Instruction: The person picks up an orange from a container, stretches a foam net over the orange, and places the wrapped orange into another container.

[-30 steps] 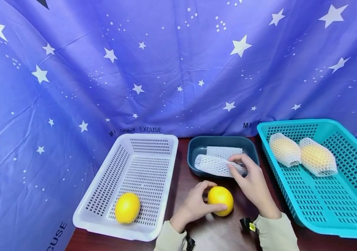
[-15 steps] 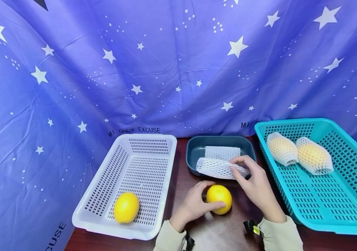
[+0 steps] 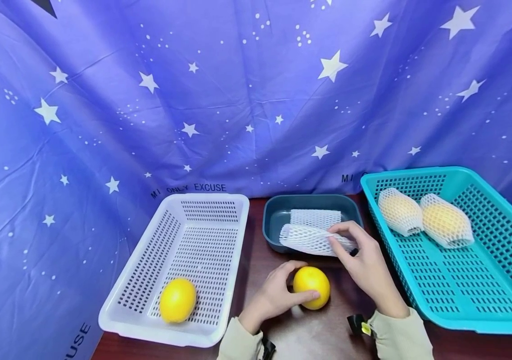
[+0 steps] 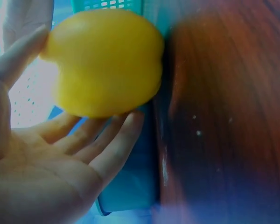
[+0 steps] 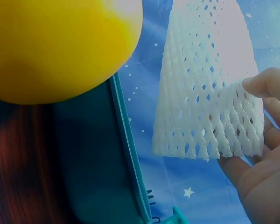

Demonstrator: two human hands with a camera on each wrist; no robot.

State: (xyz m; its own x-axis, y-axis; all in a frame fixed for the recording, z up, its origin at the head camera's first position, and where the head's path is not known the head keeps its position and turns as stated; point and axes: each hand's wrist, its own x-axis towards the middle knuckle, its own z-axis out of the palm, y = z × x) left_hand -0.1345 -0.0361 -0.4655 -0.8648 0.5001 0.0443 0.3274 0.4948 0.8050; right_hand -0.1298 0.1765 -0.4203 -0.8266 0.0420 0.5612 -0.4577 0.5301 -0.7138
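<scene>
We see the L hand (image 3: 277, 291) clasp a yellow fruit (image 3: 312, 285) betw. thumb & fingers; farther out, to the R of that grip, the R hand (image 3: 367, 257) pinches a white foam net (image 3: 303, 239) nr. one open end, w/ a dark tray (image 3: 276, 220) behind. We judge the fruit firm, smooth, fairly heavy, best held round its sides; the net v. light, soft, stretchy, best taken by its rim.

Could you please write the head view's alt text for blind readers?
A left hand grips a round yellow fruit; the right hand pinches a white foam mesh sleeve near a dark teal tray holding another sleeve. At left, a white plastic basket holds another yellow fruit; at right, a turquoise plastic basket holds two sleeved yellowish fruits.
</scene>
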